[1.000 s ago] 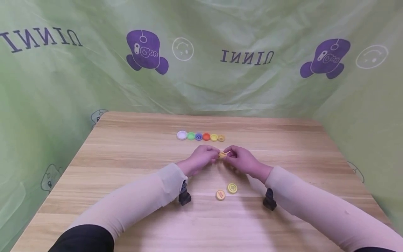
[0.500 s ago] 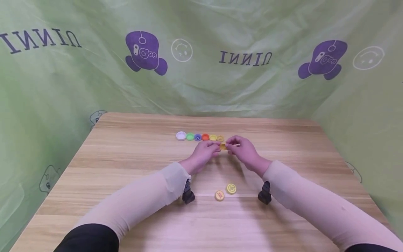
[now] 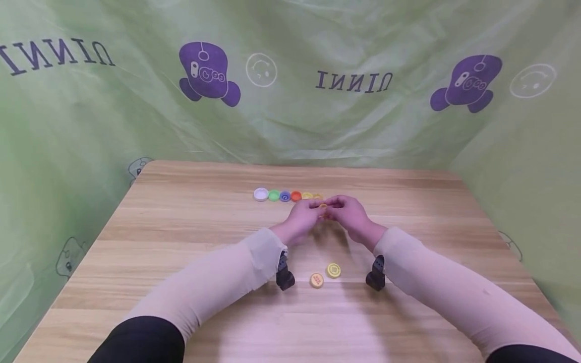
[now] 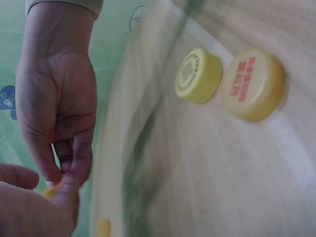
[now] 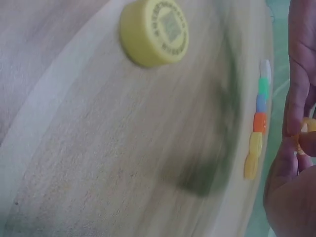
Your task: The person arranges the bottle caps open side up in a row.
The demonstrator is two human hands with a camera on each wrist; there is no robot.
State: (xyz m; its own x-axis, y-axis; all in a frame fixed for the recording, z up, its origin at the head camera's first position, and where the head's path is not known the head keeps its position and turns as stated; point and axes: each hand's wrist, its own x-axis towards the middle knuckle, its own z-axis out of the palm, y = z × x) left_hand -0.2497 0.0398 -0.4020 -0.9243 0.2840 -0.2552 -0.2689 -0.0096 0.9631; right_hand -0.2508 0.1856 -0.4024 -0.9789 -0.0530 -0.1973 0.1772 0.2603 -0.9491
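Out over the table, my left hand (image 3: 300,218) and right hand (image 3: 351,216) meet fingertip to fingertip. Between them they pinch a small orange-yellow bottle cap (image 3: 323,206), held above the wood. Its ring-like rim peeks out beside a thumb in the right wrist view, while fingers cover most of it. Just beyond the hands runs a row of touching caps: white (image 3: 260,194), green (image 3: 274,195), blue (image 3: 285,196), red (image 3: 296,196), yellow (image 3: 307,195) and amber (image 3: 318,195). The hands partly cover the last two.
Nearer the body lie a yellow cap (image 3: 333,270) with a printed ring and a pale orange cap (image 3: 316,280) with red print, both top up. A green printed cloth (image 3: 290,126) hangs behind the wooden table (image 3: 204,212).
Both hands have moved slightly away from the body, toward the row, carrying the orange-yellow cap. My left hand has shifted right and closed in on the right hand, so the cap is more covered.
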